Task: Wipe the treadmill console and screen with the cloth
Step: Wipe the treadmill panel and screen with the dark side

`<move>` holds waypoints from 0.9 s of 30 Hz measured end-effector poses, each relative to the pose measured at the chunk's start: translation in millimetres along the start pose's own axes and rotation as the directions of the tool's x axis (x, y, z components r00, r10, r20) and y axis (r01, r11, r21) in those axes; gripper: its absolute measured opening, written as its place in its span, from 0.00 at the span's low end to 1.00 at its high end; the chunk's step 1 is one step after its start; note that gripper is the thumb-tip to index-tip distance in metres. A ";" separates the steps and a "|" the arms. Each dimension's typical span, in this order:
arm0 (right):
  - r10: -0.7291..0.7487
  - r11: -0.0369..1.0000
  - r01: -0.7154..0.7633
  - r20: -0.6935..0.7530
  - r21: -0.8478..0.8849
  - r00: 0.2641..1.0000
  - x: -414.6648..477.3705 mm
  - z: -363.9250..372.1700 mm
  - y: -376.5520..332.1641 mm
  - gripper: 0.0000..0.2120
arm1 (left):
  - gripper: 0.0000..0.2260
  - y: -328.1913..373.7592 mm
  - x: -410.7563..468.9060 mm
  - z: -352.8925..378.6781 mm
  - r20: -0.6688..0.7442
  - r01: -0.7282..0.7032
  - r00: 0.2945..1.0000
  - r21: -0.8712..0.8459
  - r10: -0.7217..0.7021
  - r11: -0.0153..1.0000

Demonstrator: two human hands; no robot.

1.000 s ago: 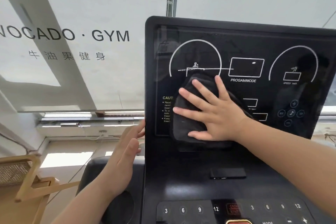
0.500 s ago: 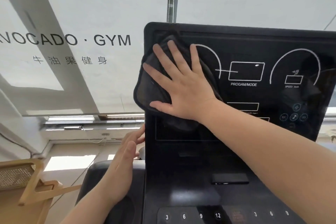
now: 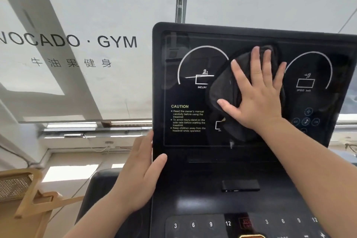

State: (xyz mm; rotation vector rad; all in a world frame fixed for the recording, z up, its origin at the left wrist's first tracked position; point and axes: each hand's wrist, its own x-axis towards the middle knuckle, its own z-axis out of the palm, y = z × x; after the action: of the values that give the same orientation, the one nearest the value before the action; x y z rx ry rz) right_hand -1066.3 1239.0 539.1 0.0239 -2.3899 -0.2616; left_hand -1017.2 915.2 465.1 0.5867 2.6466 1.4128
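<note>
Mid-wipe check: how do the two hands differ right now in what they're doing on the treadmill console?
The right hand lies flat with fingers spread, pressing the dark cloth against the screen; the left hand holds no cloth. The right hand sits in the middle of the display between the two dial arcs; the left hand rests at the console's left edge, thumb lying over the front. Both are open-palmed and touching the console.

- The black console (image 3: 202, 189) (upright screen above, sloping panel with numbered keys below) carries everything.
- A dark cloth (image 3: 226, 87) lies flat against the middle of the screen (image 3: 189, 94).
- A small black bar (image 3: 240, 185) sits on the sloping panel.
</note>
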 end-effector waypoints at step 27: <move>0.248 0.964 -0.245 -0.016 0.104 0.969 44.6 -7.6 -45.1 0.41 | 0.43 4.8 -0.4 5.9 -0.034 0.045 0.999 0.242 -0.038 0.969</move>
State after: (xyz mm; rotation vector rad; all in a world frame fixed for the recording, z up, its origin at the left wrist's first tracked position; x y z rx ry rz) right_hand -1096.7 1189.4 565.5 -0.2200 -2.3458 -0.0222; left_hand -1014.0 922.1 465.6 0.5311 2.8601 1.1022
